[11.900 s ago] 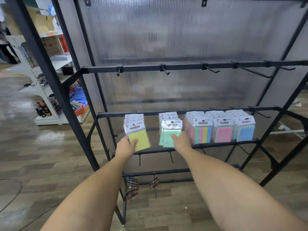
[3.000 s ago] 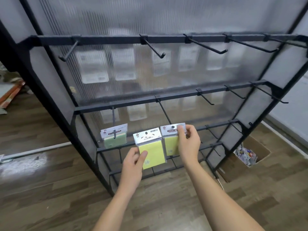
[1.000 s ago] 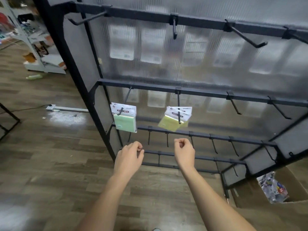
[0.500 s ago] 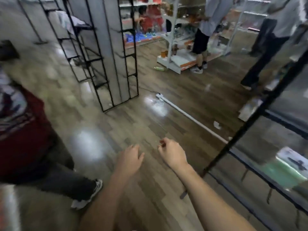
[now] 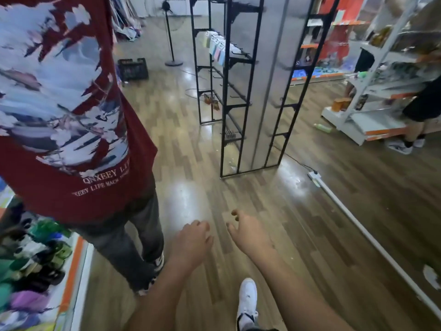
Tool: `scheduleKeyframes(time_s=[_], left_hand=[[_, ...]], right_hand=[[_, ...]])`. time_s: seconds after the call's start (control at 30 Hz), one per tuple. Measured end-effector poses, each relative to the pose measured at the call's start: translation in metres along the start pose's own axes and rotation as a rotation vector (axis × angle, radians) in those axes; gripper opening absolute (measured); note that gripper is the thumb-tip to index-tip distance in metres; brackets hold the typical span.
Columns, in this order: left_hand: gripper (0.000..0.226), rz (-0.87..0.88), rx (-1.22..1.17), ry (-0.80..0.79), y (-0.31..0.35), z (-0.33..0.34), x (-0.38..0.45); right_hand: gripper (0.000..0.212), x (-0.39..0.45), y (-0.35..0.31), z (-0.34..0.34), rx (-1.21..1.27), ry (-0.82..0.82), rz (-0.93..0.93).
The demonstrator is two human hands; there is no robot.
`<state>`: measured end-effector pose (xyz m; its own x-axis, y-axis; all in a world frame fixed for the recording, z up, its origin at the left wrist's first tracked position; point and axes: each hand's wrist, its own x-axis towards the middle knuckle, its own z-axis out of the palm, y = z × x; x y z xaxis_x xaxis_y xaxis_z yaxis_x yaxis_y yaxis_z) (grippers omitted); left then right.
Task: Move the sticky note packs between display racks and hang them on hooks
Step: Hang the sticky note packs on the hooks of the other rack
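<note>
Both my hands hang low over the wooden floor and hold nothing. My left hand [image 5: 192,240] has its fingers loosely curled. My right hand [image 5: 248,231] is beside it with fingers relaxed and slightly bent. A black display rack [image 5: 229,91] stands ahead across the floor, seen from its end. Several sticky note packs [image 5: 216,47] in pale colours hang on its upper hooks, far beyond my hands. Lower hooks on that rack look mostly bare.
A person in a red printed shirt [image 5: 66,115] stands close at my left. Another person [image 5: 422,111] stands at white shelving [image 5: 372,91] on the right. A black crate [image 5: 132,69] and a fan stand [image 5: 171,39] lie farther back. A white strip [image 5: 358,223] crosses the floor.
I have turned away from the rack where the yellow and green packs now hang. The view swung left to the other rack. Both hands dropped empty.
</note>
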<state>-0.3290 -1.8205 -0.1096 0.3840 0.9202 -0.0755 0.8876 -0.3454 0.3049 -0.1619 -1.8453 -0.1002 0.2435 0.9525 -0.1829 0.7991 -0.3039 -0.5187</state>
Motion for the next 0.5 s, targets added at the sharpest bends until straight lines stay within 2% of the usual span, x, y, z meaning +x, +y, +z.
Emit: scheduleKeyframes(time_s=[0.2,0.37,0.5], left_hand=[[0.03,-0.078,-0.038,0.003,-0.012,-0.03,0.182],[0.03,-0.172,-0.077,0.038,-0.043,-0.07,0.298],[0.031,-0.229,-0.137,0.081,-0.084,-0.087,0.384]], right_hand=[[0.045,0.185,-0.013,-0.042,-0.001,0.003,-0.055],[0.044,0.324,-0.065,-0.076,-0.019,0.005,-0.15],[0.037,0.417,-0.102,-0.069,-0.047,-0.021,-0.199]])
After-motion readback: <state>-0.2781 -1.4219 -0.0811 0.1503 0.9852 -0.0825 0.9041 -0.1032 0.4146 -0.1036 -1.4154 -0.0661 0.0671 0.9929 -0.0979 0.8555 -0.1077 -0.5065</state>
